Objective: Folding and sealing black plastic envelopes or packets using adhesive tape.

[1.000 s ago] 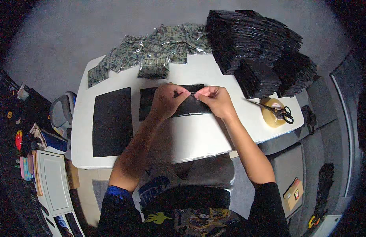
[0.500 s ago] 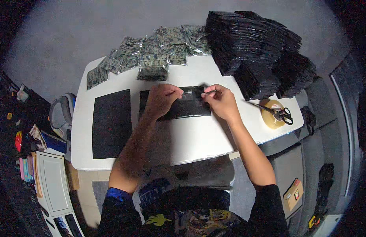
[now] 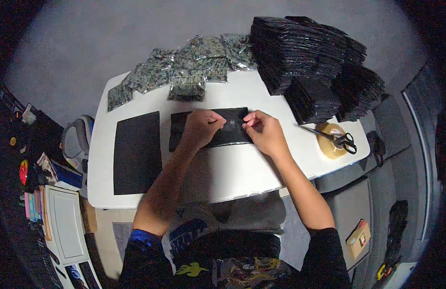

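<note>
A flat black packet (image 3: 227, 138) with a glossy clear edge lies crosswise on the white table (image 3: 242, 168), under both my hands. My left hand (image 3: 202, 127) is over its middle, thumb and forefinger pinched together. At its right end, my right hand (image 3: 267, 134) also has thumb and forefinger closed in a pinch. Between the fingertips a small shiny patch shows on the packet; whatever thin thing the fingers hold is too small to make out. A black rectangular sheet (image 3: 137, 154) lies flat to the left of the packet.
Clear-wrapped camouflage-patterned packets (image 3: 187, 86) spread along the far edge. Tall stacks of black plastic packets (image 3: 304, 58) fill the far right. Black scissors (image 3: 345, 140) rest on a roll of clear tape (image 3: 329, 147) at the right. A grey sofa (image 3: 391, 159) stands beyond the table's right side.
Both hands have come down slightly, closer to the packet, and my right hand has shifted a little left. The light shiny patch between the fingertips now looks darker and flatter.
</note>
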